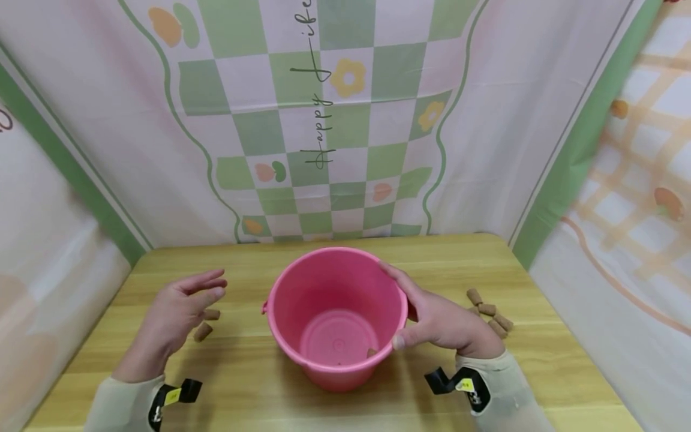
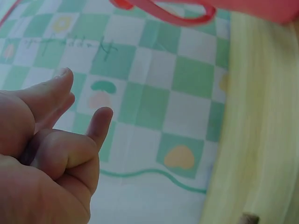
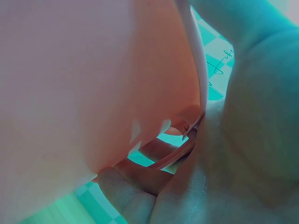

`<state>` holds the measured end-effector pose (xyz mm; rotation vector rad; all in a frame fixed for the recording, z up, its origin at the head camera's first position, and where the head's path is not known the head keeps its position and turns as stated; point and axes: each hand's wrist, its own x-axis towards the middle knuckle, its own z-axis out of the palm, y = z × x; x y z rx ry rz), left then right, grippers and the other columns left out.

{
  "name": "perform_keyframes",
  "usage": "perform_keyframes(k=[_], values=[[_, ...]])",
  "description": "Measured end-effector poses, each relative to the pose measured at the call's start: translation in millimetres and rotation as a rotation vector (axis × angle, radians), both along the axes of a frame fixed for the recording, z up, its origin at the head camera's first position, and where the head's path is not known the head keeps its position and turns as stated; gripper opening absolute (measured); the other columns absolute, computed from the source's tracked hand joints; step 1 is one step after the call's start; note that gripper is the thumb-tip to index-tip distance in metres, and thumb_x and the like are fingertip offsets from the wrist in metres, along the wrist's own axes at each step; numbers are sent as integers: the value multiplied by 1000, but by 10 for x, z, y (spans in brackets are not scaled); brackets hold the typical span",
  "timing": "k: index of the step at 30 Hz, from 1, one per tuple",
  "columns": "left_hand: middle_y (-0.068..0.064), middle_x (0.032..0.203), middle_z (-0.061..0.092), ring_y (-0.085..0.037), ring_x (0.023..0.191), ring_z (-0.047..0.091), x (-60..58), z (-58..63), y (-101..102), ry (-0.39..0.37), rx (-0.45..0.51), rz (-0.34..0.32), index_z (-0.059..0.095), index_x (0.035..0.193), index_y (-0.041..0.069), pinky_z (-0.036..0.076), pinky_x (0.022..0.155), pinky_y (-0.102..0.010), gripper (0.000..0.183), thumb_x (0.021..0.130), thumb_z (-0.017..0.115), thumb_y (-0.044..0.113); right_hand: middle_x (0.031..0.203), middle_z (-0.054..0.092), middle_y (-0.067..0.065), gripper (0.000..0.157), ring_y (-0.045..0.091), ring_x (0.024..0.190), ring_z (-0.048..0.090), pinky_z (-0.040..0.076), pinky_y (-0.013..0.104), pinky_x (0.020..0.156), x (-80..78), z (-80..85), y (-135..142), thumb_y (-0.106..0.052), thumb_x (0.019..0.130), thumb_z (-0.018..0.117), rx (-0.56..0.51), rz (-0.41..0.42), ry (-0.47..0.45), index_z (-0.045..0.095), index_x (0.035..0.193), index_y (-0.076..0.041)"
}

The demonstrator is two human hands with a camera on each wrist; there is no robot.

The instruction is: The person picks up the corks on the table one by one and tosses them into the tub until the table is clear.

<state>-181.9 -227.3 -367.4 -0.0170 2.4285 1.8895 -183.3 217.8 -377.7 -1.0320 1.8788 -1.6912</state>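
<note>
A pink bucket (image 1: 339, 379) stands in the middle of the wooden table, its mouth facing up. My right hand (image 1: 450, 324) grips its right rim, thumb on the near side and fingers around the outside. The right wrist view shows those fingers (image 3: 131, 186) under the rim, by the handle. Inside the bucket, one small brown cork-like piece (image 1: 371, 353) lies near the front right. To the left, my left hand (image 1: 175, 312) hovers over the table with loosely bent fingers and nothing visible in it. Below it lie two similar pieces (image 1: 203, 332), apart from the fingers.
Several more brown cork-like pieces (image 1: 487, 309) lie in a loose cluster on the right of the table (image 1: 254, 264), beyond my right wrist. A patterned curtain (image 1: 345, 204) hangs behind the back edge, with fabric at both sides.
</note>
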Motion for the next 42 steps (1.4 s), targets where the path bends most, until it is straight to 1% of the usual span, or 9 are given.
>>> perform_keyframes(k=[4,14,18,22,28,31,33,37,42], values=[[-8,122,66,-2,53,39,-1,-87,-86,-36,4,27,53,142,2,35,43,-17,53,95,71,19,161,20,16,114,44,140,30,32,63,105,6,-3,1,-9,81,83,-2,0,-8,3,162,-23],[-14,128,63,-1,58,42,26,-277,-259,-55,-41,39,48,146,3,34,43,-16,56,96,69,17,161,21,17,115,44,140,30,32,62,106,-5,1,-1,-11,80,84,1,3,13,3,162,-22],[-17,127,64,-3,55,43,22,-364,-305,-72,-165,61,54,143,6,38,43,-22,55,94,72,24,161,21,16,115,44,140,30,33,61,106,-2,4,-1,-11,80,84,5,1,8,4,162,-23],[-17,130,62,-15,76,57,24,-431,-336,-105,-314,66,56,143,9,45,55,-33,56,94,71,33,159,22,19,117,45,139,31,34,59,106,-3,8,-6,-10,79,85,-1,6,12,3,162,-22],[-22,136,57,-22,76,55,18,-506,-412,-171,-328,71,54,144,8,42,47,-29,54,96,69,28,159,22,20,118,46,139,32,33,59,106,3,24,-16,-7,78,84,-14,14,3,2,161,-22],[-23,138,54,-34,109,56,16,-552,-465,-183,-349,68,52,145,7,46,63,-32,57,96,68,32,159,22,19,117,45,139,31,32,60,107,6,34,-21,-9,79,84,-13,15,1,2,161,-22],[-23,142,50,-40,127,44,12,-588,-492,-191,-383,66,52,145,7,46,78,-38,58,96,67,35,160,22,19,117,45,139,31,32,61,107,7,37,-21,-10,79,84,-13,15,3,2,161,-21],[-21,148,44,-44,133,39,0,-658,-527,-201,-450,74,55,144,9,39,98,-53,61,93,69,42,160,22,18,117,45,140,31,31,61,107,12,36,-17,-10,79,84,-4,8,4,2,162,-22],[-24,150,39,-49,134,34,-21,-722,-551,-214,-504,82,57,142,8,32,103,-63,65,91,69,47,160,22,18,118,45,139,31,32,62,106,16,31,-8,-9,78,84,-1,4,-2,2,162,-23]])
